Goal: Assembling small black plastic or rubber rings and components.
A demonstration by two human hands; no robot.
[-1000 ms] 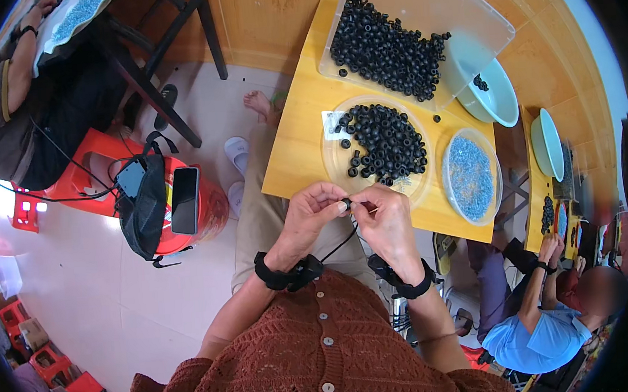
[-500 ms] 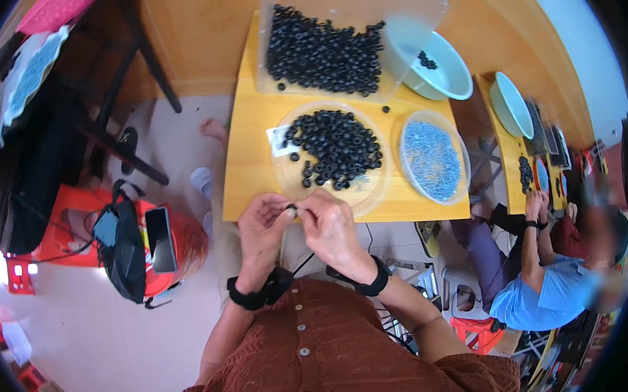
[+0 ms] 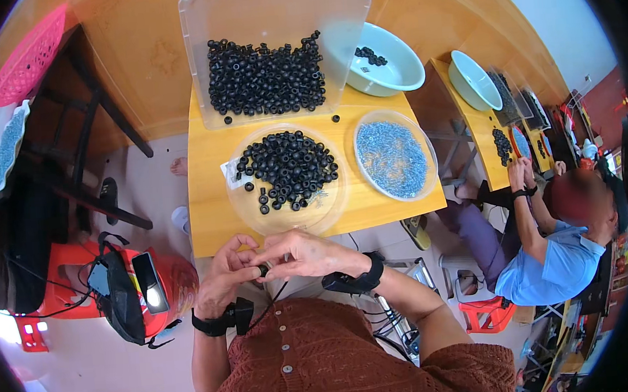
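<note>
Both hands meet at the lower centre of the frame, just below the yellow table's [image 3: 210,225] near edge: the left hand [image 3: 225,275] and right hand [image 3: 300,254] pinch one small black ring [image 3: 262,270] between their fingertips. Directly above sits a clear round dish [image 3: 246,214] of black rings, with a dish of blue-grey screws [image 3: 393,157] to its right.

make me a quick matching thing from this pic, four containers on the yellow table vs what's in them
Column 1:
1. clear rectangular bin
2. pale green bowl
3. near left clear dish
4. near right clear dish

Column 2:
a. small blue-grey pieces
b. a few black rings
c. black rings, nearest the hands
d. the largest heap of black rings

Pairs: 1-d, 2-b, 3-c, 4-a
</note>
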